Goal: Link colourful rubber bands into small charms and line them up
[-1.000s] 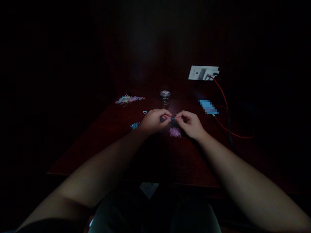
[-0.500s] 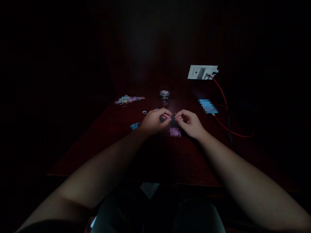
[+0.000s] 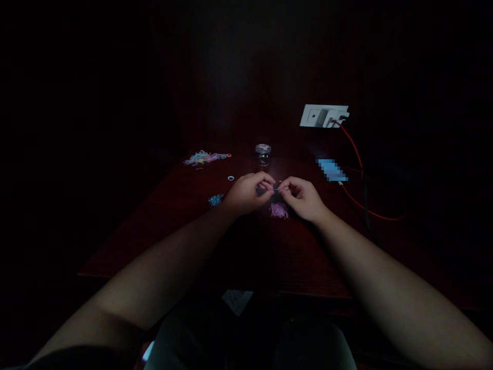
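Above the dark red table, my left hand [image 3: 250, 192] and my right hand [image 3: 302, 198] meet with their fingertips pinched close together. A thin pale-blue rubber band [image 3: 276, 189] runs between both pinches; its ends are hidden in the fingers. A pile of purple rubber bands [image 3: 279, 210] lies just in front of the hands. Left of my left wrist is a small heap of blue rubber bands [image 3: 215, 200], partly behind the arm. One loose light-blue band [image 3: 230, 178] lies beyond it.
A mixed pile of coloured bands [image 3: 204, 158] lies at the back left. Behind my hands stands a small clear lidded jar [image 3: 263, 154]. At right, a blurred-out phone [image 3: 332, 170] is attached to a red cable [image 3: 354, 200] leading to a charger in the wall socket [image 3: 310, 115].
My two hands have drawn slightly closer together, and the band between them looks shorter. The whole view has shifted a little; the piles and jar stay in place.
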Motion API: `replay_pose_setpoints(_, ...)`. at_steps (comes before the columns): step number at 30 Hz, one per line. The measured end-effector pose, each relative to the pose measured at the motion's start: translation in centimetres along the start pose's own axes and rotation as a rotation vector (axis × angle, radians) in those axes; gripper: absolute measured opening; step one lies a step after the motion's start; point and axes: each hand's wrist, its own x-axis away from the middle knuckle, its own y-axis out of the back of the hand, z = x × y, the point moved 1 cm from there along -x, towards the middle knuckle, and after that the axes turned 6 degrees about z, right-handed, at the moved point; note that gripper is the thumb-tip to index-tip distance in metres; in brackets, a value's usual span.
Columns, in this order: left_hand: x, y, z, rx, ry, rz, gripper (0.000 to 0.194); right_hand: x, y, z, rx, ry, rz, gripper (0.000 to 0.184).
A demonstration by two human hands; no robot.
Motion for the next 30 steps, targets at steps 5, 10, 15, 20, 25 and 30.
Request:
replay_pose_setpoints(5, 0.00, 0.00, -0.11, -0.016, 0.002, 0.006, 0.017, 0.05, 0.05, 0.08, 0.006, 0.009, -0.002, 0.017)
replay_pose_setpoints(10, 0.05, -0.12, 0.05, -0.003, 0.026, 0.004, 0.014, 0.09, 0.09, 0.01, 0.008, 0.002, 0.001, 0.018)
replay_pose_setpoints(15, 0.04, -0.31, 0.13, 0.022, 0.041, -0.003, 0.013, 0.12, 0.07, 0.23, 0.024, -0.007, 0.015, 0.018)
replay_pose_setpoints(20, -0.02, -0.29, -0.06, 0.039, 0.029, -0.004, 0.010, 0.14, -0.01, 0.55, 0.053, 0.010, 0.029, 0.016)
replay_pose_setpoints(25, 0.05, -0.20, -0.49, 0.041, 0.040, 0.009, 0.010, 0.12, -0.05, 0.40, 0.055, 0.051, 0.033, 0.013)
replay_pose_setpoints(30, 0.12, -0.13, -0.82, 0.043, 0.029, 0.013, 0.010, 0.17, 0.01, 0.35, 0.047, 0.069, 0.037, 0.010)
